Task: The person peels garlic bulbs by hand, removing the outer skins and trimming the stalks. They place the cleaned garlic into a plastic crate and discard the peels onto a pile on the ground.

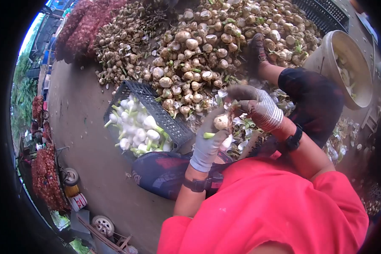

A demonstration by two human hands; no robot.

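Knit grey gloves cover both hands: the left hand (209, 142) cups a round, papery garlic bulb (221, 122) in curled fingers, green stem at nine o'clock; the right hand (258, 108) pinches its top from two o'clock. Peeled white bulbs fill a black slatted crate (167, 120) at nine o'clock.

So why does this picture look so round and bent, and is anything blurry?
In the head view, a fisheye lens bends the scene into a circle with black corners. Daylight is soft and even, with no harsh glare. The garlic bulb held by the left hand is fairly sharp; the right hand looks slightly smeared, and the garlic pile softens toward the edges.
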